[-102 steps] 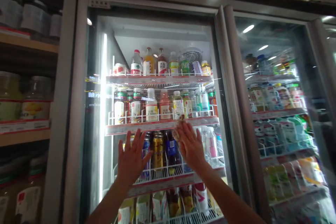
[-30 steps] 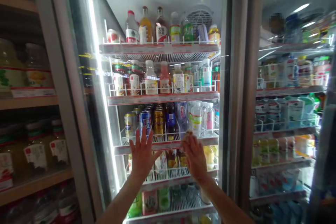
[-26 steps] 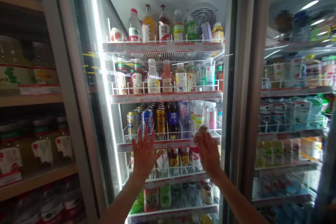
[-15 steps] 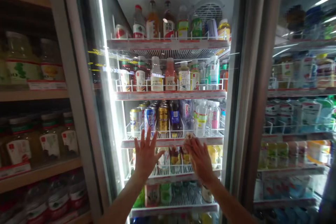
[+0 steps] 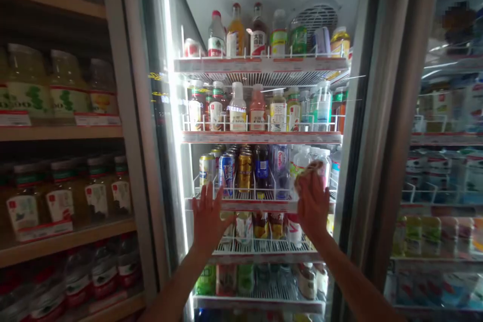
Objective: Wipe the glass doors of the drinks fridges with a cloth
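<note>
A glass door (image 5: 260, 0) stands in front of lit shelves of drinks. My left hand (image 5: 208, 216) has its fingers spread upward against the glass, holding nothing, in front of the lower shelves. On the right side of the pane, my right hand (image 5: 314, 206) has its fingers on a crumpled, brownish patterned cloth (image 5: 310, 173). Part of the cloth is hidden behind the fingers. Behind the glass, near my left hand, are a blue can (image 5: 226, 173) and gold cans (image 5: 245, 171). Clear bottles (image 5: 300, 161) stand behind the cloth.
To the left, wooden shelves (image 5: 68, 133) hold several juice bottles (image 5: 28, 80). A metal door frame (image 5: 400, 126) runs down the right side, with another drinks cooler (image 5: 445, 196) beyond it. Lights reflect in the glass.
My right hand has moved right and up across the glass with the cloth. My left hand stays spread in nearly the same spot. The view has shifted a little to the left.
</note>
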Available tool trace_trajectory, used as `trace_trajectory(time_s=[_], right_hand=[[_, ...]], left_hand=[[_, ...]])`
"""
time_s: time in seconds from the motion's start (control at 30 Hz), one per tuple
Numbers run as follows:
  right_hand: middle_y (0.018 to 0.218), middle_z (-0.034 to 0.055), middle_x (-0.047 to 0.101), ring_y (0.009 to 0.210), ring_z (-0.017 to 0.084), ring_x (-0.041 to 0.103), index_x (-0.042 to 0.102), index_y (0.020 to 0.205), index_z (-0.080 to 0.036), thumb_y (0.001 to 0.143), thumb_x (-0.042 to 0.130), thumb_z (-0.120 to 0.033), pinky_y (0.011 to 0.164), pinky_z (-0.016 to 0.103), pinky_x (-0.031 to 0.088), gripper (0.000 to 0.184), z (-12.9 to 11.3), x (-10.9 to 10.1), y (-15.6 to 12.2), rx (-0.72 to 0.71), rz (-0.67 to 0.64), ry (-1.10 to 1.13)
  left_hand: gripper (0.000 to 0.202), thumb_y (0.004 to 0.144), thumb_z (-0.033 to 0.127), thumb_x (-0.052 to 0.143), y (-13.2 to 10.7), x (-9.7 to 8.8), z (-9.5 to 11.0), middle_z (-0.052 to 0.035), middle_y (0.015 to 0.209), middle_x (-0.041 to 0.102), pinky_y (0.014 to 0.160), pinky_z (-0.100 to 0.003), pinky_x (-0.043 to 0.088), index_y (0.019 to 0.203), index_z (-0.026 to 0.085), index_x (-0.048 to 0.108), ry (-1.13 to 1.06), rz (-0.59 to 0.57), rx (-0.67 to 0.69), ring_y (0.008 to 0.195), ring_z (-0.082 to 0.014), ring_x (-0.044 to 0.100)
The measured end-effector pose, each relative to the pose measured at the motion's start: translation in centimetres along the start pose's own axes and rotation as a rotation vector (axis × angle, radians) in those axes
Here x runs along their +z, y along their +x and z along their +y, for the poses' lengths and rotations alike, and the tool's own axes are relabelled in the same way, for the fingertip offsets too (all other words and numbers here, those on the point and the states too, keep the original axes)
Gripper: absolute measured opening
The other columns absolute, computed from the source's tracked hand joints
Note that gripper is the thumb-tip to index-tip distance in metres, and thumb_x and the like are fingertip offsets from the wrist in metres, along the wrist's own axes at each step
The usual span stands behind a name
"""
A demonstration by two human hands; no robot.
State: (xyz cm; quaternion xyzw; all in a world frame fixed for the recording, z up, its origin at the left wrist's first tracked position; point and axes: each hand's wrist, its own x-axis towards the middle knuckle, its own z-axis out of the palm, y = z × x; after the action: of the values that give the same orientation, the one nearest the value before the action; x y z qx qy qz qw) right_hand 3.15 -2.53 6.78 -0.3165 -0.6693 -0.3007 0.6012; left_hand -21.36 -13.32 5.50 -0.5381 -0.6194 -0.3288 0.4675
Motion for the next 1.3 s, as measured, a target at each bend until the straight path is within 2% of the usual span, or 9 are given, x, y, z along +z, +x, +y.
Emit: trace_trajectory(time_s=[0.07, 0.23, 0.4, 0.47, 0.67, 0.87, 1.07, 1.23, 1.3], right_hand=[[0.15, 0.0117, 0.022, 0.138, 0.027, 0.02, 0.023, 0.144, -0.022, 0.086, 0.038, -0.012, 0.105, 0.05, 0.026, 0.06, -0.4, 0.2, 0.5, 0.043, 0.052, -0.009], [0.141, 0.0037, 0.041, 0.136, 0.02, 0.027, 0.028, 0.142, -0.026, 0.085, 0.039, -0.01, 0.111, 0.043, 0.021, 0.06, -2.6, 0.6, -0.6, -0.389, -0.197, 0.136], [0.149, 0.0093, 0.025, 0.136, 0.027, 0.026, 0.024, 0.143, -0.024, 0.087, 0.04, -0.014, 0.106, 0.052, 0.025, 0.059, 1.0, 0.5, 5.1, -0.039, 0.07, 0.024], [0.15, 0.0094, 0.021, 0.137, 0.028, 0.024, 0.024, 0.143, -0.024, 0.087, 0.038, -0.014, 0.105, 0.053, 0.027, 0.059, 1.6, 0.3, 5.6, 0.046, 0.146, -0.001], [0.146, 0.0055, 0.034, 0.135, 0.022, 0.029, 0.02, 0.144, -0.027, 0.086, 0.038, -0.01, 0.109, 0.045, 0.025, 0.063, 1.6, 0.0, 0.4, -0.304, -0.118, 0.043], [0.148, 0.0131, 0.026, 0.134, 0.031, 0.03, 0.024, 0.144, -0.02, 0.088, 0.039, -0.017, 0.101, 0.05, 0.034, 0.058, 6.2, -0.4, 6.5, 0.082, 0.245, -0.089], [0.148, 0.005, 0.03, 0.135, 0.022, 0.028, 0.018, 0.145, -0.027, 0.086, 0.036, -0.01, 0.107, 0.045, 0.03, 0.064, 3.8, -0.9, 4.5, -0.337, -0.126, 0.008], [0.15, 0.0086, 0.022, 0.136, 0.027, 0.025, 0.022, 0.144, -0.024, 0.086, 0.037, -0.013, 0.103, 0.05, 0.031, 0.061, 4.0, -0.4, 8.6, 0.033, 0.188, -0.057], [0.15, 0.0074, 0.023, 0.137, 0.026, 0.024, 0.024, 0.143, -0.024, 0.085, 0.037, -0.012, 0.102, 0.048, 0.032, 0.061, 2.5, 0.0, 8.5, -0.028, 0.13, -0.021]], left_hand=[[0.089, 0.074, 0.053, 0.061, 0.1, -0.1, -0.5, -0.019, 0.148, 0.023, 0.107, -0.057, 0.018, 0.144, 0.018, 0.018, -0.01, 0.004, -0.038, 0.138, -0.034, 0.016], [0.086, 0.075, 0.05, 0.061, -0.1, -0.1, -0.6, -0.0182, 0.149, 0.022, 0.108, -0.057, 0.019, 0.144, 0.019, 0.019, -0.032, -0.017, -0.044, 0.138, -0.0337, 0.016], [0.075, 0.081, 0.049, 0.054, 0.4, -0.8, -1.1, -0.0159, 0.148, 0.026, 0.108, -0.055, 0.019, 0.143, 0.021, 0.023, -0.048, 0.004, -0.015, 0.138, -0.0315, 0.018], [0.074, 0.081, 0.049, 0.053, 1.3, -1.2, -1.2, -0.0153, 0.149, 0.025, 0.109, -0.054, 0.019, 0.143, 0.021, 0.023, -0.055, 0.027, -0.03, 0.139, -0.0311, 0.017], [0.078, 0.081, 0.052, 0.052, 3.8, -1.4, -1.1, -0.0172, 0.148, 0.026, 0.107, -0.056, 0.02, 0.144, 0.02, 0.018, -0.048, 0.096, 0.003, 0.138, -0.0336, 0.016], [0.078, 0.083, 0.056, 0.045, 3.7, -0.7, -1.4, -0.015, 0.15, 0.022, 0.107, -0.058, 0.02, 0.145, 0.023, 0.012, -0.049, 0.101, 0.02, 0.138, -0.0342, 0.016], [0.078, 0.083, 0.057, 0.043, 3.8, -0.8, -1.6, -0.0177, 0.147, 0.026, 0.106, -0.057, 0.021, 0.145, 0.021, 0.012, -0.022, 0.119, 0.043, 0.138, -0.0345, 0.017], [0.079, 0.082, 0.057, 0.046, 3.9, -0.8, -1.5, -0.0178, 0.147, 0.028, 0.106, -0.055, 0.024, 0.145, 0.021, 0.014, -0.015, 0.138, 0.046, 0.138, -0.0338, 0.018], [0.078, 0.082, 0.056, 0.046, 3.9, -0.8, -1.5, -0.0183, 0.146, 0.028, 0.106, -0.055, 0.024, 0.145, 0.02, 0.016, -0.013, 0.138, 0.047, 0.138, -0.0338, 0.017]])
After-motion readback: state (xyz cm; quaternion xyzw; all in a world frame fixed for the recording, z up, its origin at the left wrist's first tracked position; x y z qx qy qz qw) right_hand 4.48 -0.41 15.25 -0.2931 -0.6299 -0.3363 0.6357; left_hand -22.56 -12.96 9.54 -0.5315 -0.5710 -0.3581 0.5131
